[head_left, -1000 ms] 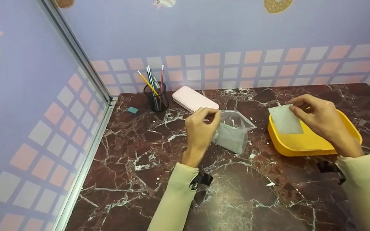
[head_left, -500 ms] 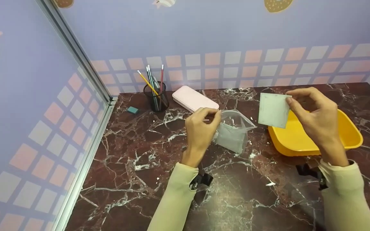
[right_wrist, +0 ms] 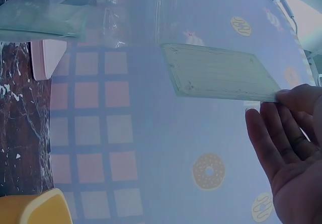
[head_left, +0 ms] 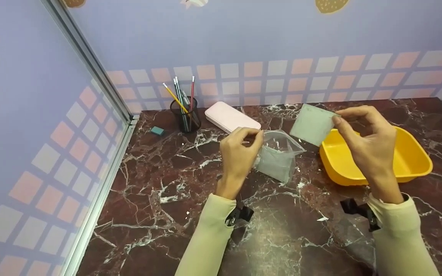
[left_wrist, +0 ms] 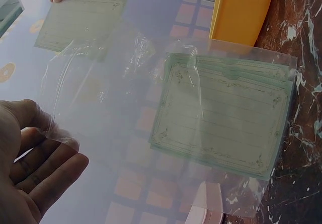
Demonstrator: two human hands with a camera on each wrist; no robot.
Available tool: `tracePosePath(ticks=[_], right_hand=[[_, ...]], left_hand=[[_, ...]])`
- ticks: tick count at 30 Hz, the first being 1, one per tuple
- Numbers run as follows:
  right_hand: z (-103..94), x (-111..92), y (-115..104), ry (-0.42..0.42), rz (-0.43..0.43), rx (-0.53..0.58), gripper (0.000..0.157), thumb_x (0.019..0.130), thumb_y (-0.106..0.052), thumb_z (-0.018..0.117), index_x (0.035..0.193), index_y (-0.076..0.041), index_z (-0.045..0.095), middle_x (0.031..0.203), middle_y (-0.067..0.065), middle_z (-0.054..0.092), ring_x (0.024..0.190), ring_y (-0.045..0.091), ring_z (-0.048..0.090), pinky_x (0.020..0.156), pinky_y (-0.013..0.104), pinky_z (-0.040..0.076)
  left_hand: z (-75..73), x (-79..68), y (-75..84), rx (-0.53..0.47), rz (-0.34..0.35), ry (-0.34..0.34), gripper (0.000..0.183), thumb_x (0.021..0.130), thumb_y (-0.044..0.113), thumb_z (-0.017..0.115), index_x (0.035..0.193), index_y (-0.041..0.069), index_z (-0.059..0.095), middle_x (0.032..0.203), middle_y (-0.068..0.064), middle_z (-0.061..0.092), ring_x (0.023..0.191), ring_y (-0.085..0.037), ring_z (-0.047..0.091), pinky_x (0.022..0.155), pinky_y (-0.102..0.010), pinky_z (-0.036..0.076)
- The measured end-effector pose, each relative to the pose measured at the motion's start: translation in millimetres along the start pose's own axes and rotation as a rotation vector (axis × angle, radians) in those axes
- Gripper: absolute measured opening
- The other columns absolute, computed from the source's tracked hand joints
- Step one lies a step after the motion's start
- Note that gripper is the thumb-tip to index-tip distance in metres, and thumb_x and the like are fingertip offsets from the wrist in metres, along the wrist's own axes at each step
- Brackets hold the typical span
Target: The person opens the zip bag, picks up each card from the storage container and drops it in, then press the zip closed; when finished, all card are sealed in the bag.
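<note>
My left hand (head_left: 240,151) pinches the upper edge of a clear plastic bag (head_left: 280,143), whose mouth gapes slightly. Several pale green note cards (left_wrist: 219,116) with ornate borders and ruled lines lie stacked inside it, plain in the left wrist view. One more pale green card (head_left: 313,124) hangs tilted from the thumb and index finger of my right hand (head_left: 368,142), held by a corner. That card is apart from the bag, to its upper right. In the right wrist view the card (right_wrist: 221,73) shows lined print and a decorated border.
A yellow tub (head_left: 416,161) stands behind and below my right hand. At the back are a pink case (head_left: 230,117), a black mesh cup (head_left: 186,120) of pencils and a small teal block (head_left: 157,130). White scraps (head_left: 322,219) dot the marbled table (head_left: 159,230).
My right hand has lifted the card up from over the yellow tub and moved it left toward the bag, the card turning as it went. My left hand and the bag have hardly moved.
</note>
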State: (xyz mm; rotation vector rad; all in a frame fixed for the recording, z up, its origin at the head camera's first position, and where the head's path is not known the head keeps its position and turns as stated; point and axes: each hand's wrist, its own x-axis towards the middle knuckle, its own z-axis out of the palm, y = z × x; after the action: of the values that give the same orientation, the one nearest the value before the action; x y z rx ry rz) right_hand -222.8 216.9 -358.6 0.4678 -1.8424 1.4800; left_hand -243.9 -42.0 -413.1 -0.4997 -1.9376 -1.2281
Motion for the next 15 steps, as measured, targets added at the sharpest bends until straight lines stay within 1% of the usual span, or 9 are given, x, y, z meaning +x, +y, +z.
tracePosePath(ticks=[3,6,11,15], right_hand=[[2.3,-1,-4,0.039,-0.021,0.035,0.016,0.087,0.017,0.075,0.101,0.02,0.069,0.098,0.009,0.074,0.079,0.016,0.069,0.074,0.02,0.057],[5.3,-3,-7,0.049,-0.038,0.058,0.017,0.086,0.016,0.076,0.101,0.019,0.068,0.096,0.011,0.074,0.077,0.016,0.069,0.072,0.02,0.057],[12.0,-8,-10,-0.01,-0.056,0.047,0.017,0.086,0.018,0.076,0.1,0.018,0.068,0.095,0.008,0.074,0.077,0.015,0.07,0.073,0.021,0.058],[16.9,-11,-9,-0.069,-0.069,0.061,0.017,0.084,0.022,0.074,0.099,0.018,0.067,0.096,0.009,0.074,0.08,0.015,0.072,0.078,0.023,0.06]], left_hand=[[-0.2,0.3,0.1,-0.006,-0.001,-0.005,0.005,0.091,0.003,0.08,0.089,-0.001,0.078,0.087,-0.01,0.077,0.074,-0.021,0.074,0.073,-0.019,0.06],[-0.9,0.6,0.0,0.0,0.003,-0.004,0.005,0.091,0.003,0.08,0.089,0.0,0.078,0.086,-0.01,0.077,0.074,-0.02,0.074,0.073,-0.02,0.06],[-1.8,1.4,0.2,0.006,0.013,0.007,0.005,0.091,0.003,0.081,0.088,0.0,0.078,0.085,-0.009,0.077,0.073,-0.02,0.074,0.072,-0.02,0.06],[-1.1,1.5,0.0,-0.002,0.011,0.008,0.004,0.09,0.001,0.08,0.087,0.0,0.078,0.084,-0.009,0.076,0.072,-0.019,0.074,0.072,-0.019,0.06]])
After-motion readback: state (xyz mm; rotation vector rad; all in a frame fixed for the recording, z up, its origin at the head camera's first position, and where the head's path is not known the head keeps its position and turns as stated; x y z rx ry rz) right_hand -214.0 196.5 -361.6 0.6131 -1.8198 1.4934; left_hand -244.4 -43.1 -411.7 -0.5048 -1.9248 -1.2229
